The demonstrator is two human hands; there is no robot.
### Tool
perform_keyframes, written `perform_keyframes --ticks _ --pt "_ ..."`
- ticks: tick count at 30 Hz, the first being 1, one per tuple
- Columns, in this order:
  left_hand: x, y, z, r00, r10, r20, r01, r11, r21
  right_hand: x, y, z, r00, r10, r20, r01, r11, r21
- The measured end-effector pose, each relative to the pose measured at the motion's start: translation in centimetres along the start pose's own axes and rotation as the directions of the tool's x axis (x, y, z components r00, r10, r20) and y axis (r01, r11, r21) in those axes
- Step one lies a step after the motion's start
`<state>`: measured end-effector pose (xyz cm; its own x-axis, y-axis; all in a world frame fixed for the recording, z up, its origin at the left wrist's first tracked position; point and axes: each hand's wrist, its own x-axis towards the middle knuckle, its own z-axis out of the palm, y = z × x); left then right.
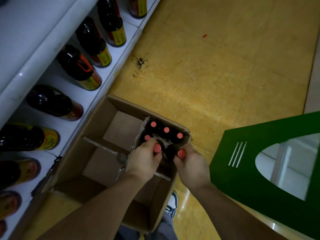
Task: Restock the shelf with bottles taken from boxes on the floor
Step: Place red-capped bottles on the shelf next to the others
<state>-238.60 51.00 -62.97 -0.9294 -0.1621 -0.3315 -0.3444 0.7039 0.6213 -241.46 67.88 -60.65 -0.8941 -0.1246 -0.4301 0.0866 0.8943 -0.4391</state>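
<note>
The box is plain brown cardboard, with paler brown dividers inside. The bottles in it have dark, nearly black bodies and pink-red caps. The shelf is white. The shelf bottles are dark too, with yellow labels and some red and orange on them. The floor is yellow with a fine mottled pattern; it carries a black stain and a small red spot. At the right, a green board bears three white stripes. The shoe is white and dark blue.
</note>
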Motion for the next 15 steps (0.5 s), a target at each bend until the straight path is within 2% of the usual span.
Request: perform_keyframes --ticks 15 --pt "-7.0 10.2 -13.2 0.997 0.007 -0.074 -0.005 1.000 0.024 -7.6 -8.0 -13.5 1.000 0.012 -0.007 -0.012 1.000 0.003"
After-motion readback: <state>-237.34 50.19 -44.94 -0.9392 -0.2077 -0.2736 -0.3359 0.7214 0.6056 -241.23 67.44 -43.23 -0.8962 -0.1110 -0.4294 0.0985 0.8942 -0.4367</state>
